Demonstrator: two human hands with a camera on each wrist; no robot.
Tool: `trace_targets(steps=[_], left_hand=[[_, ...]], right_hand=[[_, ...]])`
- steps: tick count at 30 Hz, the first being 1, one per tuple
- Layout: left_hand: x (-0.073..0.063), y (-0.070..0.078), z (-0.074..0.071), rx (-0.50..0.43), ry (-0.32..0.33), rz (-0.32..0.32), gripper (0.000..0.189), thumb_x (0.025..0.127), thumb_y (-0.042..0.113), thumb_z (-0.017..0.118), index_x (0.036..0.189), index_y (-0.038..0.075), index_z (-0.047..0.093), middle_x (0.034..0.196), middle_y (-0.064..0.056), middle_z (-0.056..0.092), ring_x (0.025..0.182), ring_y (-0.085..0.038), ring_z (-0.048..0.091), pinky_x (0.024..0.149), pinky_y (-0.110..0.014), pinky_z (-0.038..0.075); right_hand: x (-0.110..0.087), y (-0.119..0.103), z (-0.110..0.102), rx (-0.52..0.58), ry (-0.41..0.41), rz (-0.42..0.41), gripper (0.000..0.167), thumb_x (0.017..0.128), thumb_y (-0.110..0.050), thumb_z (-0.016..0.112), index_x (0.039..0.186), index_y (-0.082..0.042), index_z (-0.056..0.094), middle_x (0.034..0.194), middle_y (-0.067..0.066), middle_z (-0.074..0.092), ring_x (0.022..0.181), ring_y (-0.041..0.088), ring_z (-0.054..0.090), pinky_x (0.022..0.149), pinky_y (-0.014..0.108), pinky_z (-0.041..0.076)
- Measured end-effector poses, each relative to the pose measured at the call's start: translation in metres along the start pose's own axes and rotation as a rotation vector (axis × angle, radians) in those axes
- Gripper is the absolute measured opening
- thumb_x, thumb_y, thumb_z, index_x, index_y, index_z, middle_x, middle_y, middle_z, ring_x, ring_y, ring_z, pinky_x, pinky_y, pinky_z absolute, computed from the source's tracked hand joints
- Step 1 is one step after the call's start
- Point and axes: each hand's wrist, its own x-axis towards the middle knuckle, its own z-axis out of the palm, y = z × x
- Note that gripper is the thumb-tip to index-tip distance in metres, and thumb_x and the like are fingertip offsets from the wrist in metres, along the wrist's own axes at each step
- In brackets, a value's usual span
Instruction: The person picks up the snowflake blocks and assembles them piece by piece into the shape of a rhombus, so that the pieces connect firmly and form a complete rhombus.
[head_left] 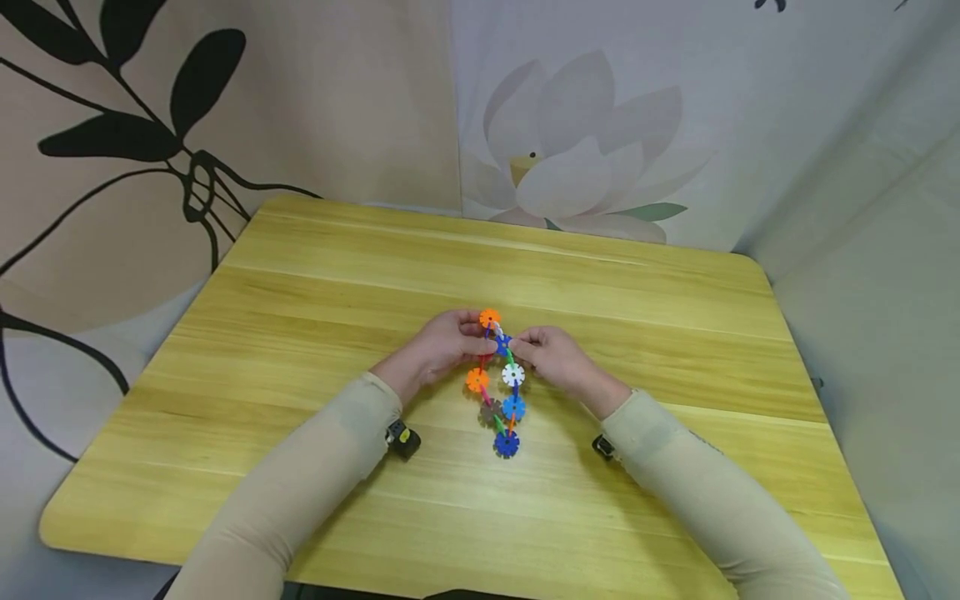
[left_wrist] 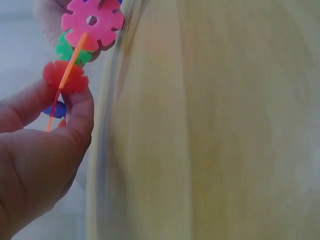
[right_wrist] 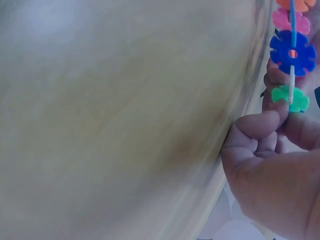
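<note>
Both hands hold a chain of colourful notched plastic snowflake discs [head_left: 513,374], joined edge to edge and closing into a narrow loop. My left hand [head_left: 450,343] grips its upper left side. In the left wrist view the thumb and finger pinch by a red disc [left_wrist: 65,77], below a pink disc [left_wrist: 95,22]. Opposite, my right hand [head_left: 553,358] pinches the upper right side beside a blue disc [head_left: 503,345]. The right wrist view has its fingertips at a green disc [right_wrist: 297,98], under a dark blue one [right_wrist: 280,52]. The lower end, another dark blue disc [head_left: 507,443], points towards me.
A wooden table [head_left: 637,500] with rounded corners lies under the hands. Behind it hangs a pale curtain [head_left: 375,100] printed with dark leaves and a lotus flower. Small black cameras [head_left: 403,440] are worn at both wrists.
</note>
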Motion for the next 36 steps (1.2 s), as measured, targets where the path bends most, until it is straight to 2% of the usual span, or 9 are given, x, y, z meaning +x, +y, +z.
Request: trace_targets(steps=[8, 15, 18, 22, 27, 32, 36], left_hand=[[-0.002, 0.001, 0.002, 0.038, 0.02, 0.01, 0.07, 0.092, -0.008, 0.076, 0.154, -0.004, 0.044, 0.148, -0.021, 0.054, 0.117, -0.026, 0.062, 0.101, -0.029, 0.062], [-0.002, 0.001, 0.002, 0.037, 0.026, 0.008, 0.065, 0.093, -0.007, 0.076, 0.15, -0.002, 0.047, 0.143, -0.02, 0.058, 0.107, -0.025, 0.067, 0.094, -0.03, 0.065], [-0.002, 0.001, 0.002, 0.032, 0.035, 0.01, 0.062, 0.093, -0.007, 0.076, 0.149, -0.002, 0.048, 0.14, -0.019, 0.059, 0.103, -0.023, 0.068, 0.092, -0.029, 0.065], [-0.002, 0.0, 0.002, 0.023, 0.058, 0.012, 0.062, 0.094, -0.008, 0.074, 0.15, -0.003, 0.047, 0.138, -0.018, 0.06, 0.102, -0.023, 0.068, 0.093, -0.03, 0.066], [-0.002, 0.002, 0.001, 0.049, 0.111, 0.027, 0.066, 0.094, -0.006, 0.075, 0.153, -0.004, 0.046, 0.142, -0.02, 0.06, 0.115, -0.026, 0.066, 0.099, -0.03, 0.064], [-0.001, 0.004, 0.001, 0.055, 0.146, 0.032, 0.068, 0.091, -0.005, 0.078, 0.152, -0.003, 0.048, 0.144, -0.019, 0.061, 0.123, -0.03, 0.065, 0.104, -0.032, 0.062], [-0.001, 0.003, 0.002, 0.051, 0.155, 0.039, 0.069, 0.09, -0.006, 0.079, 0.151, -0.002, 0.05, 0.144, -0.019, 0.062, 0.126, -0.031, 0.065, 0.105, -0.033, 0.062]], right_hand=[[0.001, -0.001, 0.0, -0.007, 0.005, 0.001, 0.023, 0.11, -0.024, 0.06, 0.115, -0.004, 0.07, 0.089, 0.0, 0.063, 0.072, 0.012, 0.051, 0.062, 0.023, 0.046], [0.001, -0.002, 0.0, -0.016, 0.007, 0.011, 0.023, 0.11, -0.023, 0.06, 0.116, -0.004, 0.07, 0.09, 0.0, 0.063, 0.074, 0.014, 0.053, 0.063, 0.023, 0.049], [0.0, 0.0, -0.001, -0.015, 0.001, 0.002, 0.028, 0.112, -0.027, 0.058, 0.115, -0.003, 0.07, 0.091, 0.001, 0.064, 0.078, 0.015, 0.055, 0.067, 0.024, 0.052], [-0.01, 0.005, -0.005, -0.064, -0.035, -0.021, 0.04, 0.112, -0.038, 0.058, 0.123, -0.002, 0.07, 0.1, 0.007, 0.069, 0.088, 0.019, 0.063, 0.077, 0.028, 0.059], [-0.023, 0.01, -0.006, -0.143, -0.109, -0.059, 0.056, 0.105, -0.043, 0.07, 0.141, -0.001, 0.063, 0.122, 0.013, 0.074, 0.107, 0.023, 0.07, 0.09, 0.034, 0.062], [-0.024, 0.007, 0.004, -0.155, -0.079, -0.079, 0.055, 0.1, -0.037, 0.077, 0.139, 0.0, 0.063, 0.117, 0.012, 0.074, 0.102, 0.019, 0.068, 0.082, 0.028, 0.058], [-0.025, 0.006, 0.008, -0.154, -0.042, -0.055, 0.05, 0.1, -0.032, 0.078, 0.135, 0.0, 0.064, 0.113, 0.011, 0.072, 0.098, 0.019, 0.065, 0.077, 0.026, 0.056]])
